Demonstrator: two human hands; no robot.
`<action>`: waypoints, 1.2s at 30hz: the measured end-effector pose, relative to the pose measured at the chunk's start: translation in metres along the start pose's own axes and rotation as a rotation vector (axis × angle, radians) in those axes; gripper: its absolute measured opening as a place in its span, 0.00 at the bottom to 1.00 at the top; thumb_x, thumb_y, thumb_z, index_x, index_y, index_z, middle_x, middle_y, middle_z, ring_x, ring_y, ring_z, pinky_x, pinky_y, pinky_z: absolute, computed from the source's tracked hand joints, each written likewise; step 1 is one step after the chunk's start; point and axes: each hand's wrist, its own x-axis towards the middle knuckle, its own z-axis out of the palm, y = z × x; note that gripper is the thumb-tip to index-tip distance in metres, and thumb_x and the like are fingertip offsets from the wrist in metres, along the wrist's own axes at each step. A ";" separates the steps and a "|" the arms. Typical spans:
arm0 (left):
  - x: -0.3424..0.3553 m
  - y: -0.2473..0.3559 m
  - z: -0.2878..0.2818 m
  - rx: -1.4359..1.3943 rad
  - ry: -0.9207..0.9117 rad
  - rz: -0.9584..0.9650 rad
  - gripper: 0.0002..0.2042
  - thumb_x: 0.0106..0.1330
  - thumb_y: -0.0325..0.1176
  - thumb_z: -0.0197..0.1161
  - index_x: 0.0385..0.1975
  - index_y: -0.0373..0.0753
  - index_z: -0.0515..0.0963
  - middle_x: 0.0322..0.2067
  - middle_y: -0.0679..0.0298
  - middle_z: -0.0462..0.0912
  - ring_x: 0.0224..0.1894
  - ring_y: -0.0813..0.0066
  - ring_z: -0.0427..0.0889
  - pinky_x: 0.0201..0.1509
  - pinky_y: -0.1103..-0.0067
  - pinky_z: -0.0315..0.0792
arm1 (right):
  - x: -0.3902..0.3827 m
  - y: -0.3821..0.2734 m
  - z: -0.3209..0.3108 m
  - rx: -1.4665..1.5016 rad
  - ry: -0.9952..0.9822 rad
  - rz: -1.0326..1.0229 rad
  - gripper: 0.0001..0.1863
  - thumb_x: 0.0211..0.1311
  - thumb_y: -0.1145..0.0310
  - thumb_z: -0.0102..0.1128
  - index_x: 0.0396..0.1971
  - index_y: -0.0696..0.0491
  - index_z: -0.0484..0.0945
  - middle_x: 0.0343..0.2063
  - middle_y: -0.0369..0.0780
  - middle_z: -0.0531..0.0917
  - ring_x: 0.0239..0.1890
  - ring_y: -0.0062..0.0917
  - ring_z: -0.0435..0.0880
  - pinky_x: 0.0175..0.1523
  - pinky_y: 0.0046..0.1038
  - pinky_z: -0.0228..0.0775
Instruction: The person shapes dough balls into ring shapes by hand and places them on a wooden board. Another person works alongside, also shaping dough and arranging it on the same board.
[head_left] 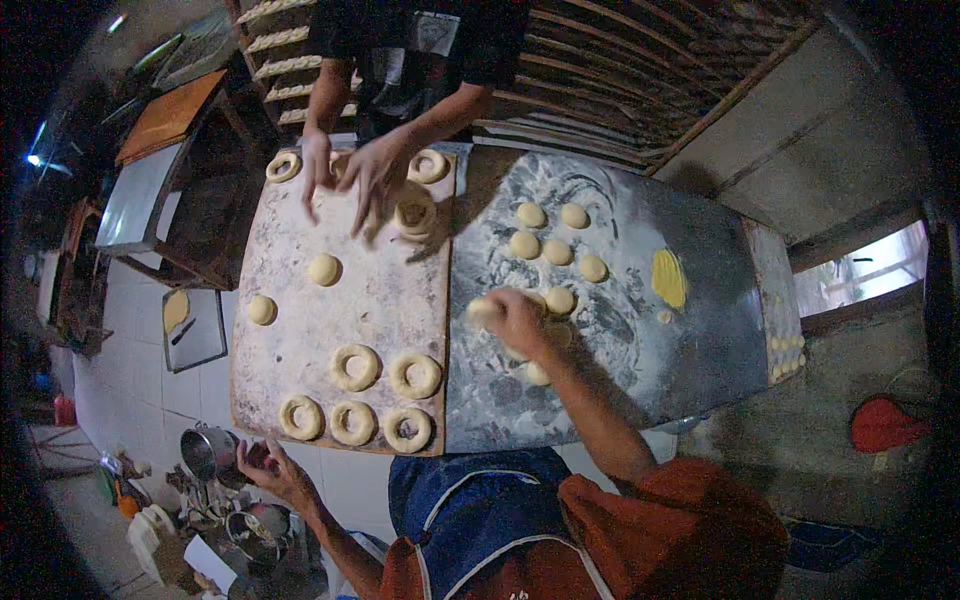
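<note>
My right hand [515,320] grips a pale dough ball [482,312] over the floured metal table [700,360], where several other dough balls [557,252] sit. My left hand [280,470] is at the front edge of the floured wooden board [270,350], fingers curled round something dark reddish that I cannot make out. Several dough rings [355,368] lie on the board's near half, with two loose balls [323,270] farther back. Across the board, a co-worker's two hands [365,180] are over more dough rings [428,167], slightly blurred.
A yellow smear of fat [668,278] is on the metal table. Wooden racks with dough pieces [280,70] stand behind the co-worker. A metal cabinet [140,200] and a tray with a knife [205,330] are at left, metal pots [208,452] at lower left, smaller dough pieces [785,355] at far right.
</note>
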 end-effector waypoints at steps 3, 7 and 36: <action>0.002 0.028 0.024 -0.069 -0.020 0.036 0.22 0.65 0.29 0.60 0.57 0.37 0.62 0.42 0.57 0.75 0.42 0.70 0.74 0.41 0.77 0.70 | 0.041 0.041 -0.039 0.018 0.017 -0.035 0.16 0.47 0.68 0.68 0.37 0.56 0.77 0.32 0.47 0.82 0.36 0.39 0.82 0.43 0.36 0.73; -0.023 0.074 0.067 -0.189 -0.108 0.082 0.23 0.64 0.29 0.59 0.58 0.37 0.62 0.40 0.60 0.74 0.39 0.73 0.73 0.44 0.78 0.69 | 0.068 0.075 -0.054 -0.323 -0.060 -0.005 0.18 0.47 0.69 0.69 0.38 0.55 0.74 0.29 0.44 0.81 0.32 0.32 0.80 0.40 0.34 0.72; -0.302 0.235 0.255 -0.912 -1.008 -0.438 0.13 0.67 0.29 0.57 0.50 0.35 0.68 0.41 0.59 0.78 0.39 0.75 0.78 0.40 0.78 0.73 | -0.087 0.084 -0.187 0.984 -0.409 -0.045 0.28 0.54 0.72 0.55 0.58 0.53 0.63 0.40 0.37 0.79 0.38 0.18 0.79 0.41 0.22 0.73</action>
